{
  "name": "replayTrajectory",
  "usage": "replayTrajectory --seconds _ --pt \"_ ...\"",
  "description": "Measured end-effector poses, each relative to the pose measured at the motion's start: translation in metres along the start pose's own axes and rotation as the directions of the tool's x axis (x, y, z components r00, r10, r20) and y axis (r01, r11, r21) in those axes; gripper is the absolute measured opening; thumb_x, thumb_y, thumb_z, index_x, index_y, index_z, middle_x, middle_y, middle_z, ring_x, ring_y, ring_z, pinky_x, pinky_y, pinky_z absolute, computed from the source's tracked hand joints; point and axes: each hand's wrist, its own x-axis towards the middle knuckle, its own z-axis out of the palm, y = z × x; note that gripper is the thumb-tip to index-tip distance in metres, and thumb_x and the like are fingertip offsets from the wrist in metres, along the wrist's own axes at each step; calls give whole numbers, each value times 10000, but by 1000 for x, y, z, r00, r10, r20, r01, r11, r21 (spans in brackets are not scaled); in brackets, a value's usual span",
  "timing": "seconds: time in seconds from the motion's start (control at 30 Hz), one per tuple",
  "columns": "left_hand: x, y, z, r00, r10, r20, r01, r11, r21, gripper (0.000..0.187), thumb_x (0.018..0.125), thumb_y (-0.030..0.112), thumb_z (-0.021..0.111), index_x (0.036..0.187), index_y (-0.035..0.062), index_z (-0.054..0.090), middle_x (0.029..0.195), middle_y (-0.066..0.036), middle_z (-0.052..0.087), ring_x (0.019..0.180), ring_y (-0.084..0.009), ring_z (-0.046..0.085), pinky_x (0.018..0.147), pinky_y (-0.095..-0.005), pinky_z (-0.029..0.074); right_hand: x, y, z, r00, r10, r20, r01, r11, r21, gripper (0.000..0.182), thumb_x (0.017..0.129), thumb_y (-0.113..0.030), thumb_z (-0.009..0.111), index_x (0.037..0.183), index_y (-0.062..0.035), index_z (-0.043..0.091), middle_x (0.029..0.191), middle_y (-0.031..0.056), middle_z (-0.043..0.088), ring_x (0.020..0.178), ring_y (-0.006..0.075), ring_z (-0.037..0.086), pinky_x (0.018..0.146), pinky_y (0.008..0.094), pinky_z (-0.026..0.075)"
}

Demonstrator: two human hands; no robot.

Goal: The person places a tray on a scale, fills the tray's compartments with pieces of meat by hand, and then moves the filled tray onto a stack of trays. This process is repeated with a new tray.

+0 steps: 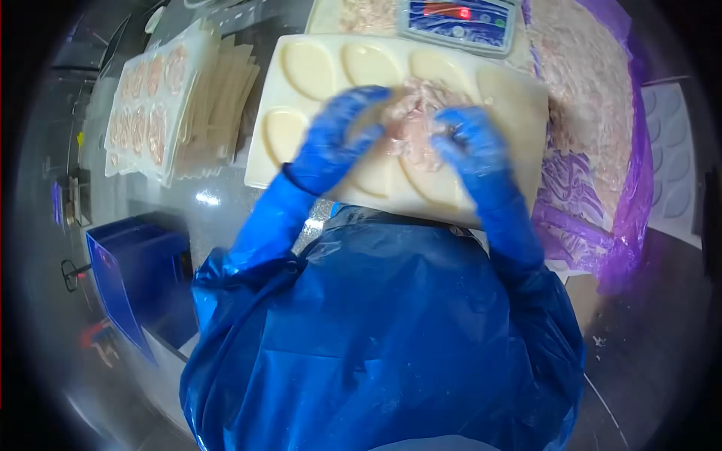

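A pale, moist pile of raw meat (414, 128) lies across the middle of a cream mould tray (259, 161) with several teardrop-shaped hollows. To its left is my left hand (338, 135) in a blue glove, fingers and thumb spread in a curve with nothing between them. On the pile's right edge, my right hand (477, 146) has its gloved fingers curled in against the meat. Some hollows are hidden under the meat and my hands. The upper left hollows show bare.
Behind the tray stands a digital scale (459, 26) with a red display. Much more raw meat (583, 83) lies on purple plastic film (620, 248) at the right. Several upright sheets (218, 105) with formed meat portions stand left, above a blue bin (124, 286). A white moulded tray (669, 161) is far right.
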Motion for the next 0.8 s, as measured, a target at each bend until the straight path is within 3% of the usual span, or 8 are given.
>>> replayTrajectory --seconds 0.03,0.17,0.23,0.33,0.47,0.57,0.63,0.8 --pt "3 1 6 981 -50 190 3 970 241 368 888 39 672 1251 87 634 1319 -132 585 1198 -273 566 1007 -388 450 -4 -3 15 975 -212 59 219 907 -361 306 829 -51 715 1125 -35 637 978 86 633 856 189 617 776 310 513" --pt "-8 6 -5 943 -171 285 -53 769 637 402 849 134 718 1242 109 641 1267 -146 617 1160 -301 569 971 -414 447 -25 -1 -1 910 -374 177 410 874 -261 295 806 2 675 1095 -40 634 994 123 630 884 254 626 793 334 509" --pt "-1 17 -8 881 -364 303 63 724 687 410 845 178 723 1242 117 641 1261 -145 619 1167 -304 559 977 -424 436 -31 -3 -17 986 101 133 -109 993 54 283 799 47 629 1068 -42 637 1008 122 638 930 257 632 824 339 505" --pt "28 13 26 937 230 263 -334 814 475 430 862 307 703 1256 149 637 1329 -132 580 1237 -322 514 1055 -463 372 -25 -3 -15 997 30 77 -38 994 106 247 832 45 587 1067 -15 635 1027 103 643 972 206 630 864 321 498" --pt "38 -11 51 873 266 409 -446 774 449 411 899 252 695 1272 106 604 1297 -148 589 1233 -328 531 1065 -458 398 -13 -14 -31 994 87 64 -99 970 221 272 836 33 619 1106 5 638 1036 89 645 990 188 623 879 316 495" --pt "33 -7 29 929 107 353 -37 979 -198 354 922 139 685 1258 66 599 1224 -114 622 1150 -244 587 1008 -388 469 7 -31 -34 986 114 119 -138 965 221 257 853 18 651 1109 6 647 1039 68 645 978 157 619 862 296 499" --pt "32 0 6 902 -273 333 418 745 -521 305 924 45 668 1222 40 607 1149 -63 639 1084 -160 600 955 -307 501 21 -40 -18 935 265 234 -337 870 360 176 903 -23 646 1077 0 652 1037 50 640 954 117 615 837 262 501" --pt "44 -5 -62 918 -324 230 394 814 -427 295 896 61 687 1182 35 616 1082 -24 628 1048 -115 583 960 -263 461 79 -56 38 984 133 120 -175 854 489 153 904 33 639 1050 -12 637 1013 16 643 927 80 613 805 226 496"
